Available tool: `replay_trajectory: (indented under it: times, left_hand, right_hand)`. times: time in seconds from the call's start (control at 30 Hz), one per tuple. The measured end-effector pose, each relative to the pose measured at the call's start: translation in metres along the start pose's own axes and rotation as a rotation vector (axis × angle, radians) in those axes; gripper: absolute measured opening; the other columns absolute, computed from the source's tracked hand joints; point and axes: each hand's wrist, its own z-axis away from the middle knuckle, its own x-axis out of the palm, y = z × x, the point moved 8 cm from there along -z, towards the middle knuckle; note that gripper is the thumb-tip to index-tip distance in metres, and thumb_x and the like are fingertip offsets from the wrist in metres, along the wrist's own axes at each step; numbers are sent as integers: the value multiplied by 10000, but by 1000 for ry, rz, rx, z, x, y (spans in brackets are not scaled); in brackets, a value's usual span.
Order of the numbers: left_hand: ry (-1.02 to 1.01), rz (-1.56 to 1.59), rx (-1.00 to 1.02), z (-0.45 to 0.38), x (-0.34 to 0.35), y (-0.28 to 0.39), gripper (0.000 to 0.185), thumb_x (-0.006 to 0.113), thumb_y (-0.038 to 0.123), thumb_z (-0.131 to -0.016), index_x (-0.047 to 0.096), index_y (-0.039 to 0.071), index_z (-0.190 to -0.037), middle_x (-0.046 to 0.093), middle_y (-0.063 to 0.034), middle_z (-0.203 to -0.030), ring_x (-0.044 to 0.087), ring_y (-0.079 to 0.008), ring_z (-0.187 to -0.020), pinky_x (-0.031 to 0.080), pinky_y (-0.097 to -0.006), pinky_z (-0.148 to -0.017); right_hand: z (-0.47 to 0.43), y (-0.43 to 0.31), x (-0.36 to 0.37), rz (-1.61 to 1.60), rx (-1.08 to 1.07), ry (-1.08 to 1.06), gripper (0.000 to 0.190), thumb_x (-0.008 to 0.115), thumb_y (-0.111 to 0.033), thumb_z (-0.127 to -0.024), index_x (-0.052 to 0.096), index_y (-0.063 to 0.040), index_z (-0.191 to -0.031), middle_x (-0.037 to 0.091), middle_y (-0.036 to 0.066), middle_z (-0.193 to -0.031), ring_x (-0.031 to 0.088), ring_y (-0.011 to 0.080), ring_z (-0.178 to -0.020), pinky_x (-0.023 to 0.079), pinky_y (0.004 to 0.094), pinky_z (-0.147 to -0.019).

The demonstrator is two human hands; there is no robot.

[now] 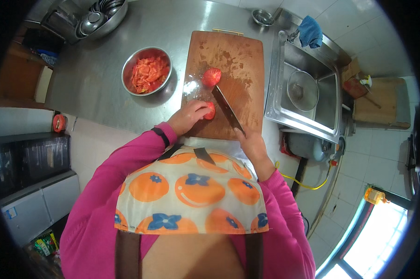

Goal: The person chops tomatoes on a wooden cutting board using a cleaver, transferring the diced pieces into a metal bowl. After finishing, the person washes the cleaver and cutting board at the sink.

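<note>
On the wooden cutting board (227,62), my left hand (189,117) has its fingertips on a red tomato piece (210,111) near the board's front. My right hand (253,144) grips a kitchen knife (228,108) by its handle end. The blade points up and to the left, to the right of that piece and apart from it. Another tomato piece (211,77), cut face showing, lies just beyond the knife's tip. Left of the board stands a steel bowl (124,77) holding cut tomato. Wet patches mark the board.
A steel sink (270,111) with a round strainer (302,91) in it adjoins the board's right side. A blue cloth (310,32) hangs behind it. Near the back wall sits a small metal bowl (263,17). A large basin (117,25) of metal dishes occupies the far left.
</note>
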Motion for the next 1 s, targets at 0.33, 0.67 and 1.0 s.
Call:
replay_trajectory:
  times: [0.33, 0.67, 1.0]
  left_hand:
    - [-47, -349, 206, -10, -11, 26, 259, 578, 57, -878, 663, 32, -1121, 623, -119, -1194, 579, -326, -1091, 508, -390, -943]
    - [7, -269, 226, -23, -15, 26, 183, 544, 38, -892, 655, 44, -1038, 633, -101, -1120, 561, -339, -1045, 492, -387, -921]
    - [-80, -230, 159, -17, -8, 20, 219, 541, 13, -880, 654, 43, -1065, 626, -104, -1155, 549, -344, -1076, 484, -396, -955]
  right_hand:
    - [-17, -61, -1, 281, -233, 101, 269, 557, -257, -979, 660, -86, -1160, 702, 240, -894, 685, 430, -844, 532, 531, -763]
    - [-40, -67, 9, 345, -149, 0, 189, 550, -221, -968, 625, -53, -1012, 704, 234, -942, 690, 423, -900, 534, 525, -773]
    - [-46, -62, 24, 394, -86, -82, 229, 544, -242, -976, 653, -51, -1042, 709, 239, -932, 691, 423, -900, 538, 531, -803]
